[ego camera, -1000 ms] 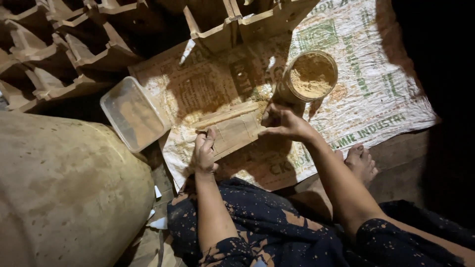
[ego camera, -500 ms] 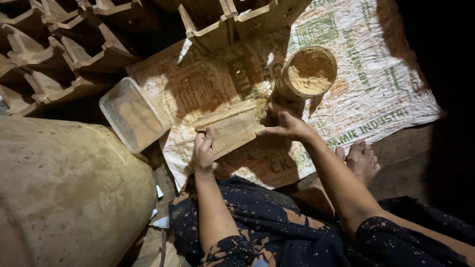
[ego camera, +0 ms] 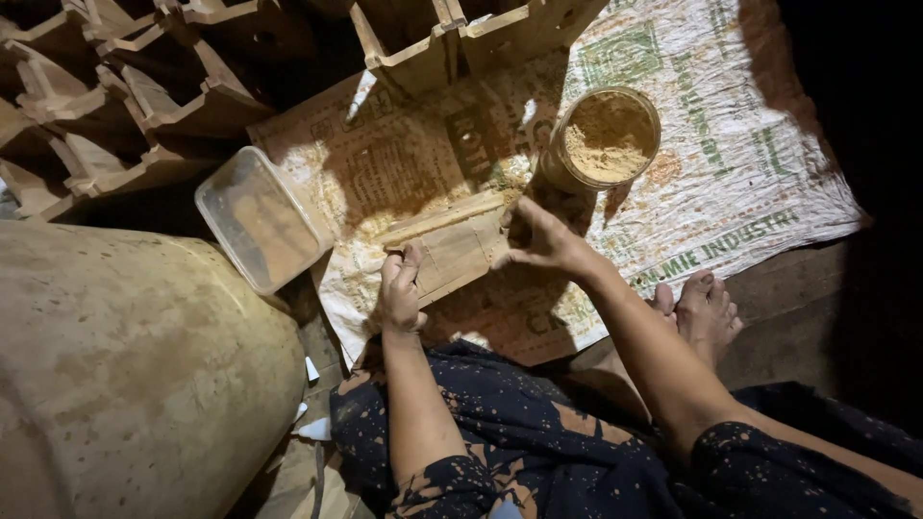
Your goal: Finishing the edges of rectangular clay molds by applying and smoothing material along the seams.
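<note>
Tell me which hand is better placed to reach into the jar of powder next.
Probably the right hand: it grips the wooden piece's end just below the open jar of powder. The left hand holds the opposite end, farther from the jar.

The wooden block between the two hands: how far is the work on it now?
Done, it seems: many similar wooden frames are stacked at the top left, and tan powder dusts the printed woven sack. In hand: the left hand and the right hand grip the flat wooden block at its two ends, over the sack. Left: the round jar of tan powder is nearly full; the clear plastic box lies beside, untouched.
</note>
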